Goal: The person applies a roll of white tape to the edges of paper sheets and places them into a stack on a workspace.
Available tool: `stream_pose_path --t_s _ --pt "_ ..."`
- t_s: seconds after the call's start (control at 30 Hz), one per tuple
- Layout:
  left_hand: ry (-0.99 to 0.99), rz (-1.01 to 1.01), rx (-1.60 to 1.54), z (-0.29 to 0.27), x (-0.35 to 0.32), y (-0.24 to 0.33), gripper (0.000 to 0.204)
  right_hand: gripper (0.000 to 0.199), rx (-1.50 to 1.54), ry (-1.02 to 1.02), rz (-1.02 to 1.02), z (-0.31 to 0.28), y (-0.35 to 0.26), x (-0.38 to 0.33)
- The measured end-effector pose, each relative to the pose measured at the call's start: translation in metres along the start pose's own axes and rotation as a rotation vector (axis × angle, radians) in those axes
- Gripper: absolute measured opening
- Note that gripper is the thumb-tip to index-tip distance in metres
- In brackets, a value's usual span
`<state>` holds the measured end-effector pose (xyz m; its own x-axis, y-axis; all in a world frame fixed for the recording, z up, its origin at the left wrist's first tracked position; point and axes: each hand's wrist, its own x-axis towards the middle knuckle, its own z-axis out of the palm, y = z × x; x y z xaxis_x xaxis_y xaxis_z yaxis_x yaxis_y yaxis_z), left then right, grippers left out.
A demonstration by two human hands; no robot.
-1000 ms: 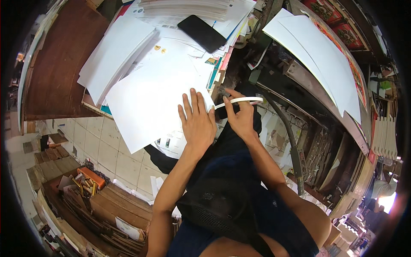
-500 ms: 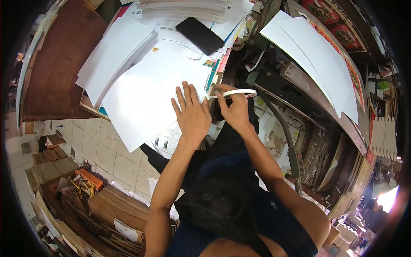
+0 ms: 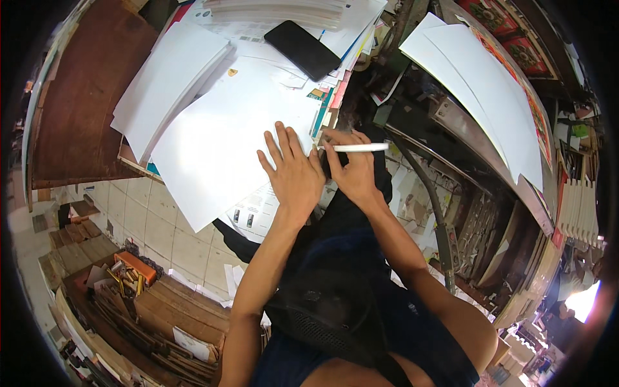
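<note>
A white sheet (image 3: pixel 225 155) is pressed flat at the near edge of the surface (image 3: pixel 77 116) by the left hand (image 3: pixel 295 175), its grip spread wide. A white pen (image 3: pixel 358 148) is pinched in the right hand (image 3: pixel 354 174), just past the sheet's right edge.

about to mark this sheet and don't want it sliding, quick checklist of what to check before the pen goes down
1. Left hand flat on the big white paper sheet, fingers spread: ok.
2. Right hand grips the slim white pen: ok.
3. Pen tip on the sheet: cannot tell; the pen lies nearly level at the sheet's right edge and its tip end is hidden by the fingers.
4. Sheet fully backed by the desk: not ok; its near corner overhangs the tiled floor.
5. Black flat phone off the sheet: ok; it lies on the papers beyond it.
</note>
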<state>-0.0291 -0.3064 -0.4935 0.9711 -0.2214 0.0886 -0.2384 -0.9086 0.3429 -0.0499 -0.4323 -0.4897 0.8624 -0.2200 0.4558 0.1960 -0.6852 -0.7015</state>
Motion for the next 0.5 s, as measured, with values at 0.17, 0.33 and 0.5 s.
stream_pose_path --t_s 0.17,0.33,0.5 --pt "0.033 0.023 0.005 0.003 0.0 -0.005 0.064 0.018 -0.016 0.141 -0.182 -0.025 -0.034 -0.011" --pt "-0.201 -0.064 -0.518 -0.037 0.023 -0.045 0.061 0.015 -0.006 0.412 -0.128 -0.063 -0.023 0.002" --pt "-0.139 0.197 0.062 -0.044 -0.023 -0.067 0.097 0.015 -0.003 0.37 0.072 -0.068 0.0 -0.02"
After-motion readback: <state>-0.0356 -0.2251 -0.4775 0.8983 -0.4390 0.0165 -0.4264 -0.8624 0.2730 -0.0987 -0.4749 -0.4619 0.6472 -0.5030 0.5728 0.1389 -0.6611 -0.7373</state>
